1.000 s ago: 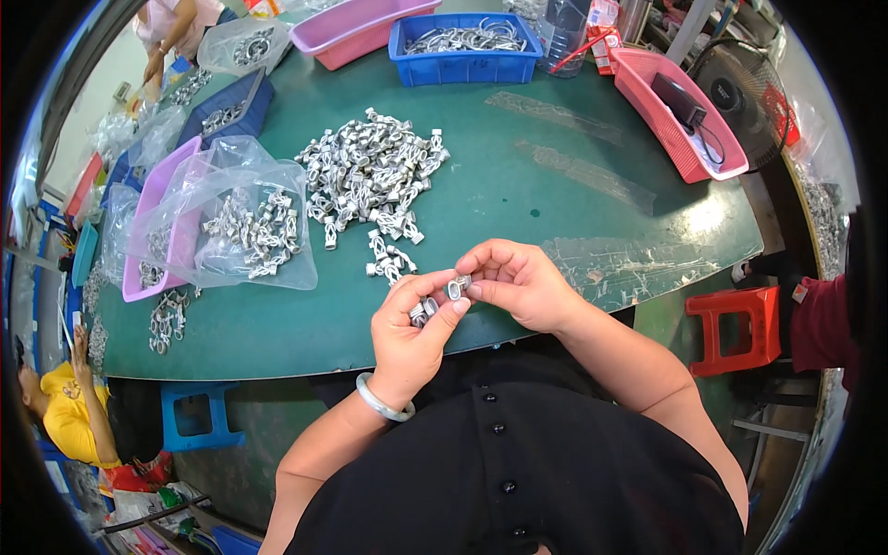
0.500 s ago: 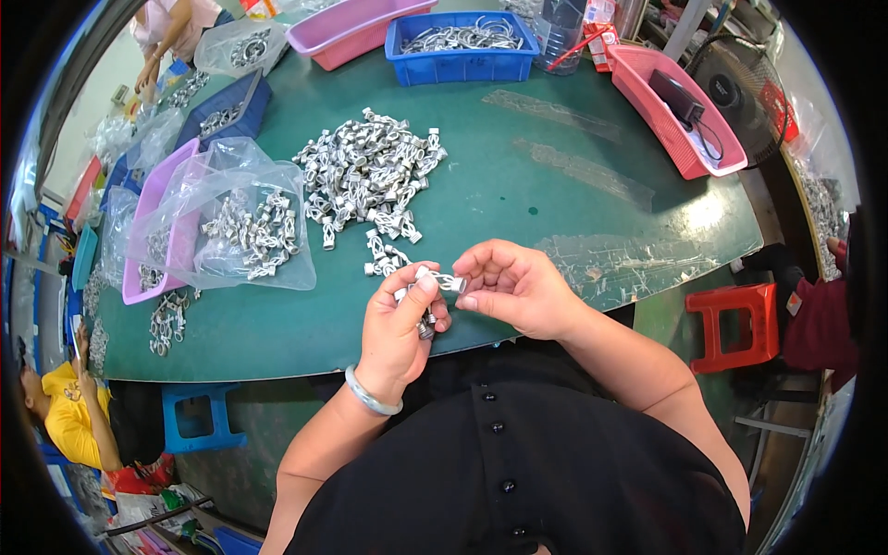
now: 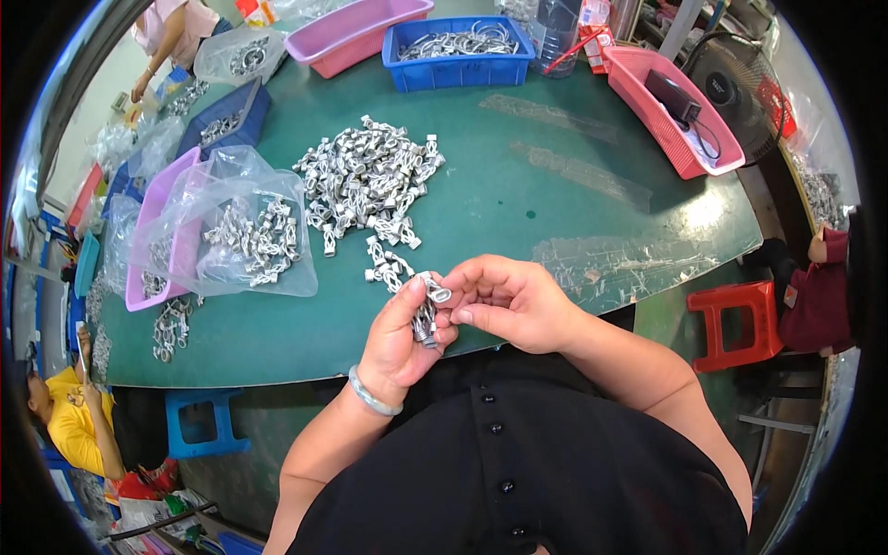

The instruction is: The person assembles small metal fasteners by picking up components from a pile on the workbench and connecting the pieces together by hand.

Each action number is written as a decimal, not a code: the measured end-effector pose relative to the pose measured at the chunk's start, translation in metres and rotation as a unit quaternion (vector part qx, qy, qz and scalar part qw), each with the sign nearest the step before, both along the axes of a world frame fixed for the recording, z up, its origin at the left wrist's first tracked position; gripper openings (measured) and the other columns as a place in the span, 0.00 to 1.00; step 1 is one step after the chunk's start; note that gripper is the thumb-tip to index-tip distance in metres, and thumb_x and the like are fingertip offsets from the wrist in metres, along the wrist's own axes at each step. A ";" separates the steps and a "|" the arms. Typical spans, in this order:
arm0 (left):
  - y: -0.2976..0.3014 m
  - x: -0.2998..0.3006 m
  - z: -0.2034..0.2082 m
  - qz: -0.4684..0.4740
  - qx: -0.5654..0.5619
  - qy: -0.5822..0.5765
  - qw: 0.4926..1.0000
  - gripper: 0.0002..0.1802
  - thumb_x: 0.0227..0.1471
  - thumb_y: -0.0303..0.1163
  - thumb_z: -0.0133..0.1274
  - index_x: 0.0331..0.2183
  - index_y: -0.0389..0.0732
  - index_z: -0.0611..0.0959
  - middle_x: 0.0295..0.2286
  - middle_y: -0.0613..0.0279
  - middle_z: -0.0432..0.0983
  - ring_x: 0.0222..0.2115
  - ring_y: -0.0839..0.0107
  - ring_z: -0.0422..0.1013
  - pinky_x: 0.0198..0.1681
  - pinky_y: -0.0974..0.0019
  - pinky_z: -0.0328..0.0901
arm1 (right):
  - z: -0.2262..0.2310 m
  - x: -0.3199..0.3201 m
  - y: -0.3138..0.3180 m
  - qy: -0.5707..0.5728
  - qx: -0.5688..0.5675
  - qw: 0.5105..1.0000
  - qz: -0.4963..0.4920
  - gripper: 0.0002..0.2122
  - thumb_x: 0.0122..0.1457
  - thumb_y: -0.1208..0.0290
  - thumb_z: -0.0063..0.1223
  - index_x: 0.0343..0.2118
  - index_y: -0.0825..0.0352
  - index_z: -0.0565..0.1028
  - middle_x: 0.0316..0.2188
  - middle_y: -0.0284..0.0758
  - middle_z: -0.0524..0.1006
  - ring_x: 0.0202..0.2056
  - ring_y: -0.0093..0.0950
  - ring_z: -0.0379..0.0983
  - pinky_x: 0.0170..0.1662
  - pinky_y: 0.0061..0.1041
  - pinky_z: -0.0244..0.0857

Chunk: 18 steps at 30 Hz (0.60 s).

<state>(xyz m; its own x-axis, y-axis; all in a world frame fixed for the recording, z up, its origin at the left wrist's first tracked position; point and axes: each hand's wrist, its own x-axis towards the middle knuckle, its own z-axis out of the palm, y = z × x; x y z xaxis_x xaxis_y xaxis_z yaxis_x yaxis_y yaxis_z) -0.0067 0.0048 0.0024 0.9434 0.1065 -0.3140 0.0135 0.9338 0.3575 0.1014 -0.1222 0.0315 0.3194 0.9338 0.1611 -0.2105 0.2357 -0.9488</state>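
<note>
Several small looped metal fittings (image 3: 425, 324), silver-grey with pale loops, are bunched in my left hand (image 3: 398, 338), its thumb pressed over them. One fitting (image 3: 437, 292) sticks out at the top with its open loop turned to the right. My right hand (image 3: 513, 301) meets it there, fingers curled and the fingertips at that loop; its inner fingers are partly hidden. Just beyond my hands a few loose fittings (image 3: 388, 264) trail from a big heap of the same pieces (image 3: 365, 176) on the green table (image 3: 472, 203).
Left of the heap lies a clear plastic bag (image 3: 301, 264) of fittings, overlapping a lilac tray (image 3: 139, 264). A blue bin (image 3: 460, 76) of metal rings and pink baskets (image 3: 689, 166) line the back. A red stool (image 3: 735, 324) and a blue stool (image 3: 203, 421) stand by the table. Other people are nearby.
The fitting between my hands has swung from lying out to the right to sitting against the bunch in my left hand. My right hand has moved slightly down and left.
</note>
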 end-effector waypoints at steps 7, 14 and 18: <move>0.004 -0.018 0.012 0.026 0.051 -0.024 0.998 0.16 0.49 0.32 0.44 0.42 0.41 0.68 0.30 0.60 0.70 0.29 0.69 0.68 0.26 0.69 0.66 | 0.008 0.008 -0.010 -0.196 -0.036 0.979 -0.047 0.05 0.50 0.81 0.47 0.32 0.71 0.71 0.29 0.32 0.72 0.31 0.19 0.68 0.36 0.19 0.63; 0.065 -0.047 0.056 0.192 0.149 -0.024 0.970 0.17 0.51 0.35 0.44 0.43 0.39 0.68 0.27 0.62 0.67 0.26 0.74 0.65 0.20 0.77 0.63 | -0.002 0.020 -0.017 -0.127 -0.106 0.985 -0.049 0.05 0.50 0.78 0.49 0.31 0.71 0.72 0.27 0.31 0.72 0.30 0.18 0.67 0.34 0.18 0.62; 0.121 -0.036 0.076 0.380 0.245 0.062 0.890 0.13 0.52 0.35 0.44 0.38 0.38 0.70 0.30 0.58 0.71 0.31 0.70 0.68 0.34 0.68 0.65 | -0.002 0.032 -0.009 -0.158 -0.142 0.977 -0.021 0.06 0.50 0.76 0.49 0.32 0.71 0.72 0.26 0.30 0.72 0.29 0.18 0.67 0.34 0.18 0.62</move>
